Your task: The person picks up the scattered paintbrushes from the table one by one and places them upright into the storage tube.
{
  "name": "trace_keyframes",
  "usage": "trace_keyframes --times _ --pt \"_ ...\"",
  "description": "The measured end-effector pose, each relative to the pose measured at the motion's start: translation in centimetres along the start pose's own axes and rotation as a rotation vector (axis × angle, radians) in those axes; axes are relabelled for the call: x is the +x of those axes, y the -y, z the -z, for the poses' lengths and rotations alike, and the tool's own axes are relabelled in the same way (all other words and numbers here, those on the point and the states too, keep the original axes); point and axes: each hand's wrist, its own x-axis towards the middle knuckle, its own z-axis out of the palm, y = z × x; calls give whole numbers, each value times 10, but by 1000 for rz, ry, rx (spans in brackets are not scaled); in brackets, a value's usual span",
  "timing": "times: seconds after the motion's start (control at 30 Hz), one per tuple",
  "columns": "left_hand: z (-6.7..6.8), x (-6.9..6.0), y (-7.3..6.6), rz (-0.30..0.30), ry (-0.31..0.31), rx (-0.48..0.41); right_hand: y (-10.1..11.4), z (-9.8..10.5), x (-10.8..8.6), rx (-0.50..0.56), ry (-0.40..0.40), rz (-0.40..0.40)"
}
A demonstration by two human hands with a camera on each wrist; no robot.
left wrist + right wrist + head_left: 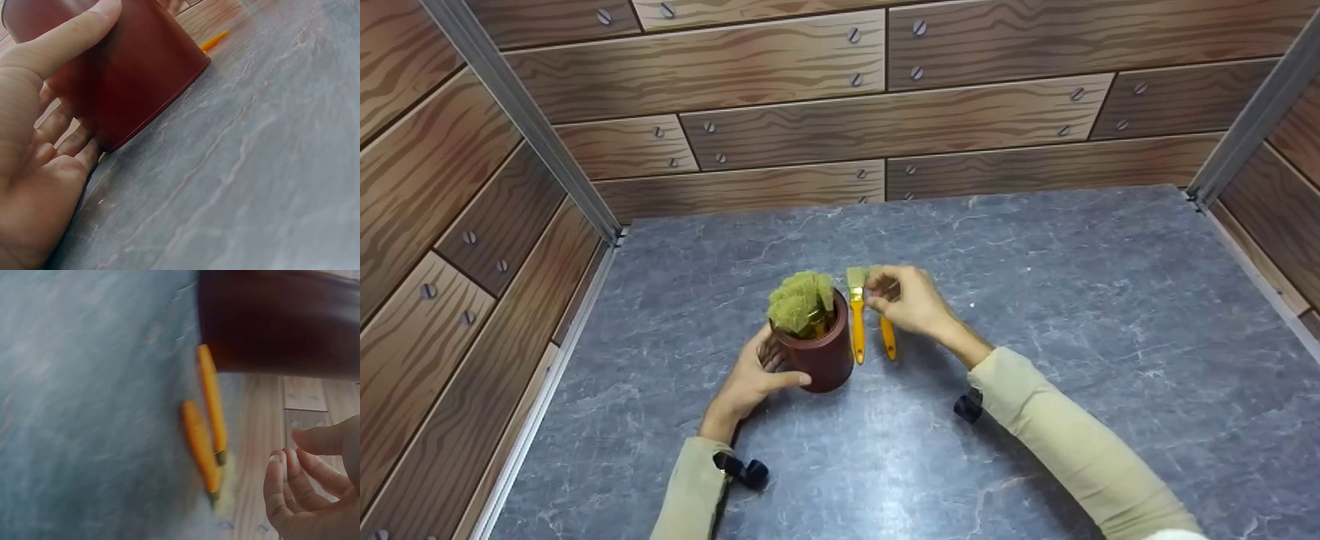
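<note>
A dark red-brown cylindrical cup (819, 367) stands on the table, with several bristle-up paintbrushes (799, 301) crowded inside it. My left hand (751, 379) holds the cup from the left, thumb across the near side and fingers around the far side. To the cup's right lie two flat paintbrushes with yellow-orange handles: one paintbrush (859, 330) beside the cup, the other paintbrush (889, 341) partly hidden under my right hand (911, 304). That hand hovers over the bristle ends, fingers loosely bent. In the right wrist view, a gap shows between thumb and fingertips, with nothing held.
The grey marbled tabletop (1035, 300) extends around the cup. Wood-plank-patterned walls (780, 67) enclose the back and sides, with metal corner posts (521, 105) at left and right. Each wrist wears a small black camera (742, 471).
</note>
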Motion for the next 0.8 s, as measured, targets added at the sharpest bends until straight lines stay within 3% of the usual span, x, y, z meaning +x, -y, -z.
trace_keyframes --times 0.33,0.8 --pt "-2 0 0 1 -12 1 -29 -9 1 -194 -7 -98" --pt "-4 -1 -2 -23 -52 10 -26 -3 2 -259 34 -353"
